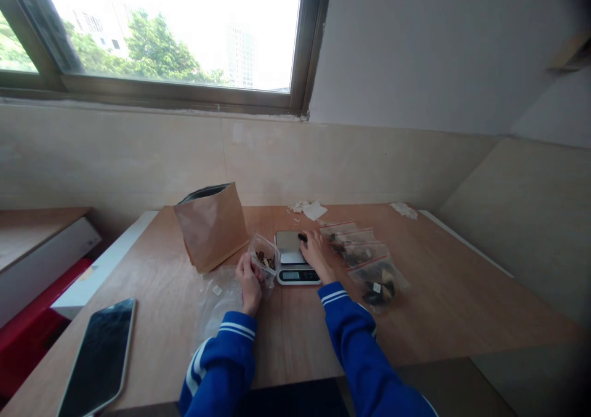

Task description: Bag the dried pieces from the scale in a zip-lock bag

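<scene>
My left hand [250,287] is closed on the edge of a clear zip bag [271,244], which stands open and holds brown dried pieces [265,259]. Just right of the bag sits a small digital scale [298,276] with a silver plate and a lit display. Over the right part of that plate, my right hand [316,251] has its fingers closed around a small dark dried piece [302,237]. Whether the piece still rests on the plate is hard to make out. Flat clear bags [216,300] lie under and beside my left wrist.
Several filled zip bags [364,254] overlap to the right of the scale. A brown paper bag [215,226] stands open at the back left. A phone [99,355] lies at the front left. White scraps [314,209] sit near the wall.
</scene>
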Available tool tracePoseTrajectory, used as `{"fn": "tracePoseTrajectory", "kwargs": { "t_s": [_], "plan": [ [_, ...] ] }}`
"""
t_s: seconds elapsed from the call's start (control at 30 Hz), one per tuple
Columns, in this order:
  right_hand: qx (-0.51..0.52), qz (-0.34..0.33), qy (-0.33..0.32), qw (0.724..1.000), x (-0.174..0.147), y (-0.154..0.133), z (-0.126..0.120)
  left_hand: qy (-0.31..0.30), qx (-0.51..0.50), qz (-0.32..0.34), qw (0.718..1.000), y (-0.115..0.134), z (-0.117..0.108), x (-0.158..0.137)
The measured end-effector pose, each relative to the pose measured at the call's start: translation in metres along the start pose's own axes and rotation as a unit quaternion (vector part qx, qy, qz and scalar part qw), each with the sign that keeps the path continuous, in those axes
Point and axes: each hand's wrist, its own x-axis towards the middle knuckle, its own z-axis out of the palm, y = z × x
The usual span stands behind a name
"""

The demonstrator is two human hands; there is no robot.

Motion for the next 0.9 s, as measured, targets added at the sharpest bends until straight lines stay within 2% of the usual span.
{"fn": "tracePoseTrajectory", "kwargs": {
  "t_s": [0.07, 0.17, 0.27, 0.33, 0.4, 0.47, 0.57, 0.63, 0.77, 0.9],
  "plan": [
    [-0.016, 0.003, -0.022, 1.0, -0.004, 0.01, 0.002, 0.002, -0.011, -0.005, 1.0, 0.0, 0.0, 0.0],
    [-0.026, 0.015, -0.02, 0.999, -0.004, 0.013, -0.002, -0.003, -0.016, -0.005, 1.0, 0.001, 0.0, 0.001],
    [0.039, 0.033, -0.01, 0.999, 0.002, 0.001, -0.009, -0.006, -0.016, -0.005, 1.0, 0.002, 0.0, 0.0],
    [0.144, 0.047, -0.001, 0.988, 0.006, -0.017, -0.015, -0.006, -0.01, -0.003, 1.0, 0.002, 0.0, 0.0],
    [0.251, 0.047, 0.009, 0.967, 0.01, -0.043, -0.022, -0.005, -0.001, -0.005, 1.0, 0.002, 0.0, -0.001],
    [0.319, 0.017, -0.01, 0.948, 0.013, -0.071, -0.028, -0.004, 0.008, -0.005, 1.0, 0.002, 0.0, -0.002],
    [0.323, -0.012, -0.079, 0.943, 0.015, -0.106, -0.036, 0.001, 0.014, -0.001, 1.0, 0.003, -0.001, -0.002],
    [0.306, -0.026, -0.091, 0.947, 0.014, -0.118, -0.039, 0.008, 0.008, -0.004, 1.0, 0.004, -0.001, -0.001],
    [0.314, -0.036, -0.035, 0.948, 0.003, -0.111, -0.042, 0.016, -0.016, -0.012, 1.0, 0.006, -0.001, 0.001],
    [0.338, 0.013, 0.009, 0.941, -0.025, -0.09, -0.042, 0.009, -0.021, -0.009, 1.0, 0.007, 0.0, 0.002]
  ]
}}
